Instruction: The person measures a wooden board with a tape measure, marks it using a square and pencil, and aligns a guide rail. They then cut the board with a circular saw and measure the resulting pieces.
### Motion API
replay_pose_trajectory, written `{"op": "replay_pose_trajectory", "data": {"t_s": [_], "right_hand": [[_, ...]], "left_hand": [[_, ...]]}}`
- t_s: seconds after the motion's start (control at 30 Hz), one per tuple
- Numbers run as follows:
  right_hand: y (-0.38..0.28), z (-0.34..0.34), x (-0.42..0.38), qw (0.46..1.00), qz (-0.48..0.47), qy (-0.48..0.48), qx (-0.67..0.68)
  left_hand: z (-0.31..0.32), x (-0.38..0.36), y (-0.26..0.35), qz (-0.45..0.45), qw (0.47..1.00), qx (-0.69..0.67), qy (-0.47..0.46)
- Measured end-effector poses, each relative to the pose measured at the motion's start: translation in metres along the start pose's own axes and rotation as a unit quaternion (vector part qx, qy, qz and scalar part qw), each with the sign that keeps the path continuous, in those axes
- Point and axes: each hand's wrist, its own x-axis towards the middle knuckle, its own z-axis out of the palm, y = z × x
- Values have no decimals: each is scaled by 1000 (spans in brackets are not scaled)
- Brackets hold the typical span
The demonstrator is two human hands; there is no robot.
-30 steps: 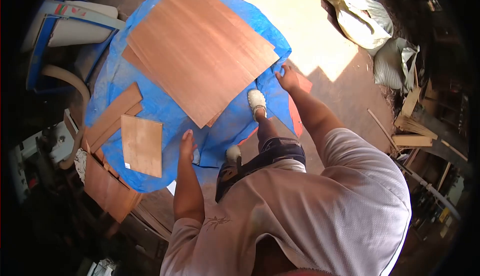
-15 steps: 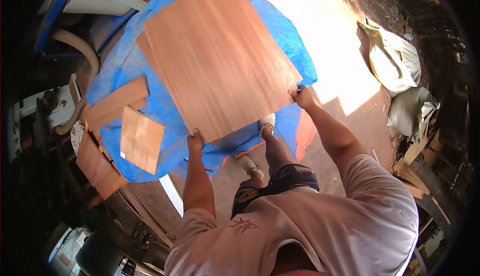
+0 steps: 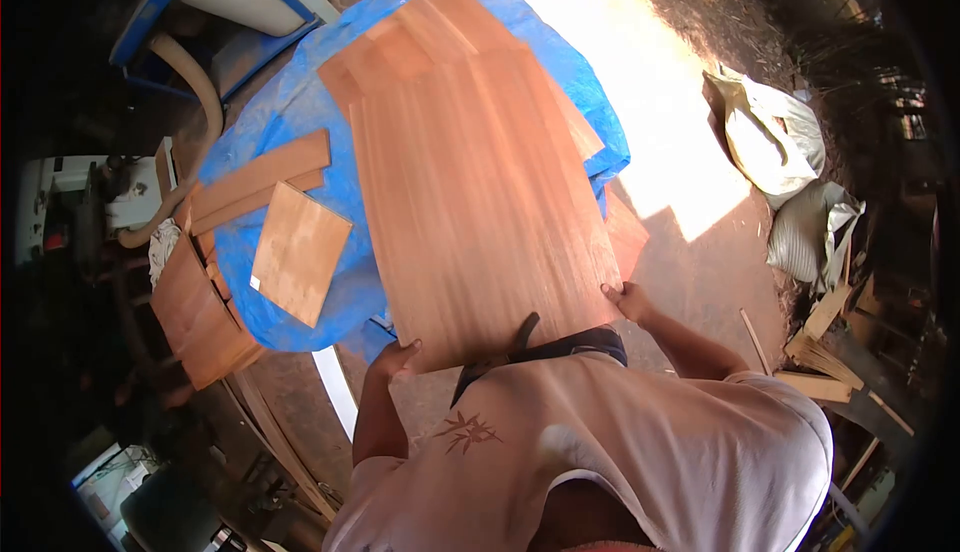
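veneer sheet (image 3: 480, 202) pulled nearer the body, left hand (image 3: 397, 357) and right hand (image 3: 628, 301) gripping its near corners

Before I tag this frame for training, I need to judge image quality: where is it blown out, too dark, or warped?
Head view: sunlit ground beyond the blue tarp is blown out; the left and right margins fall into deep shadow; fisheye curvature bends the edges into a black vignette; the veneer sheet stays evenly lit and sharp.
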Motion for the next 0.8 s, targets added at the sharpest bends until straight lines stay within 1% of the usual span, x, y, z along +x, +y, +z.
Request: {"op": "replay_pose_trajectory", "data": {"t_s": [0.07, 0.13, 0.17, 0.2, 0.27, 0.3, 0.33, 0.37, 0.43, 0.5, 0.57, 0.6, 0.67, 0.7, 0.77, 0.8], "right_hand": [[-3, 8, -56, 1000, 9, -1, 4], [2, 25, -99, 999, 40, -27, 21], [2, 33, -122, 998, 51, -23, 27], [-4, 38, -137, 997, 54, -22, 52], [-8, 48, -158, 995, 58, -13, 85], [-9, 54, -168, 995, 34, -2, 94], [-11, 56, -175, 995, 6, 9, 102], [-12, 57, -185, 994, -5, 17, 112], [-6, 57, -195, 992, -15, 11, 123], [5, 57, -204, 991, -21, -6, 129], [12, 52, -209, 992, -8, -76, 105], [8, 47, -212, 991, -10, -81, 106], [0, 33, -213, 984, 10, -168, 63], [2, 33, -202, 983, 6, -174, 63], [11, 38, -167, 980, 24, -138, 138], [8, 38, -143, 955, 23, -129, 266]], "left_hand": [[-24, -25, 16, -111, 990, 52, -67], [-49, 11, -4, -57, 995, -44, -64], [-53, 20, -3, -5, 989, -145, -28], [-56, 32, 4, 50, 968, -244, 9], [-50, 73, -1, 66, 975, -184, 105], [-50, 68, 1, 70, 976, -179, 101], [-52, 64, 5, 104, 975, -80, 178], [-54, 57, 7, 135, 958, 20, 253], [-58, 14, 27, 133, 960, 37, 245], [-54, -10, 20, 116, 963, 54, 238], [-52, -20, 11, 112, 973, 20, 200], [-49, -19, 3, 109, 973, 22, 204], [-41, -13, -17, 91, 974, -19, 206], [-37, -17, -16, 88, 973, -18, 212], [-26, -28, -14, 107, 970, -93, 198], [-28, -26, -18, 105, 969, -91, 203]]}}
